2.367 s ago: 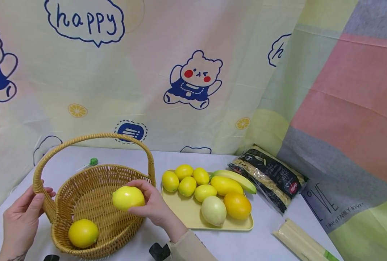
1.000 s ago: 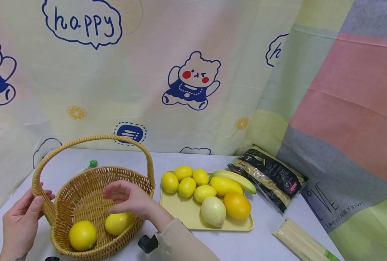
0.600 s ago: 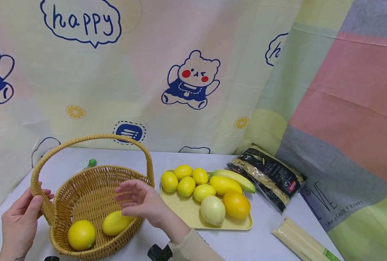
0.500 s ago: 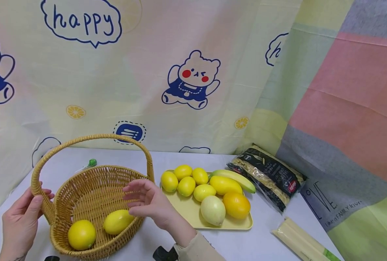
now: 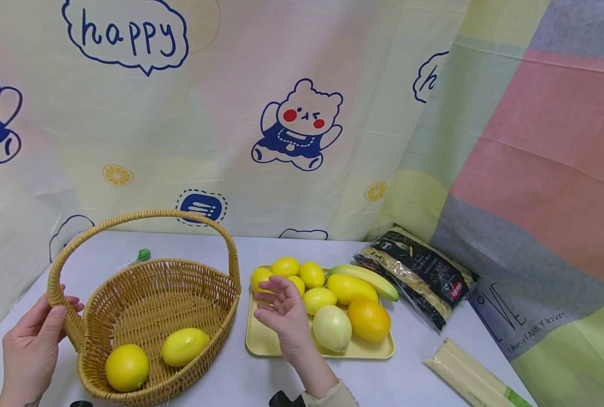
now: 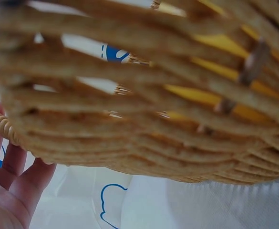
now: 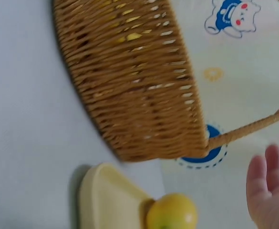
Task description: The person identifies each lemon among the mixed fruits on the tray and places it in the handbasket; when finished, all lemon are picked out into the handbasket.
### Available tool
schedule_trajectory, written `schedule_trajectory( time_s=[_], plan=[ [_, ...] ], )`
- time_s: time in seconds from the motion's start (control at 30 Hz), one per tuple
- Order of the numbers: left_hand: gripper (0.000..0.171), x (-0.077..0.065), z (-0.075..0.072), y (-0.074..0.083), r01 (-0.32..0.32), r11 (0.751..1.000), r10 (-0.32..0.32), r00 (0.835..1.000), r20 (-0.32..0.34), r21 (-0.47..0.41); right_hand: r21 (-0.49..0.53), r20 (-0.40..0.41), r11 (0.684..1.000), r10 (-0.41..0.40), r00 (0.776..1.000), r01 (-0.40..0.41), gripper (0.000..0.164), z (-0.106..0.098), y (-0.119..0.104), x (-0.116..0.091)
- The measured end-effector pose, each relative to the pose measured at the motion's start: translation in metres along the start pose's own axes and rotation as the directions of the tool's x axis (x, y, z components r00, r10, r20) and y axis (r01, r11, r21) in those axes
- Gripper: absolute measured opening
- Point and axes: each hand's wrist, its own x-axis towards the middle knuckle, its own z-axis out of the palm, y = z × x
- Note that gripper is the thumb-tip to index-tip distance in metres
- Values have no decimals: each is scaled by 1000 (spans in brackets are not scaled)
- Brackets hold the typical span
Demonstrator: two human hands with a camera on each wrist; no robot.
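At the left in the head view, my left hand (image 5: 31, 346) grips the foot of the wicker basket's handle (image 5: 57, 277), thumb in front. Inside the basket (image 5: 149, 299) lie a round yellow fruit (image 5: 127, 367) and a lemon (image 5: 185, 347), side by side. Over the left part of a pale yellow tray (image 5: 268, 346) is my right hand (image 5: 289, 316), fingers loosely bent and holding nothing. It partly hides the lemons behind it. The tray bears several lemons (image 5: 319, 301), a mango-like yellow fruit (image 5: 352, 289), a banana (image 5: 370, 279), an orange (image 5: 369, 320) and a pale green round fruit (image 5: 332, 328).
Right of the tray lie a black-labelled plastic bag of dry food (image 5: 419, 274) and a long pale packet (image 5: 475, 376). A small green-topped stick (image 5: 143, 255) rests behind the basket. A printed cloth (image 5: 231, 113) hangs along the table's back edge.
My right hand has let go of the lemon in the basket, then moved out to the right over the tray. The left hand keeps its grip on the handle.
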Motion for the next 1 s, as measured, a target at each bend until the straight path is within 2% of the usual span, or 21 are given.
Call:
schedule_trajectory(
  time_s=[0.13,0.37,0.63,0.83,1.0],
  plan=[
    [40,0,-1,0,3,1000,-3,1000,4,5,-2,-113,1000,6,994,-6,56,-4,8,3],
    [40,1,-2,-1,9,1000,-9,1000,19,16,-34,-240,999,-26,970,19,63,-3,27,15],
    [41,1,-4,-2,14,1000,-14,999,30,-3,-121,-303,992,-67,950,32,64,-3,48,30],
    [40,1,-5,-3,4,1000,-3,1000,31,-31,-211,-352,977,-61,934,-15,62,-3,53,45],
    [40,2,-5,-3,3,999,-2,999,45,-32,-220,-400,973,-25,916,-70,65,-2,54,58]
  ],
)
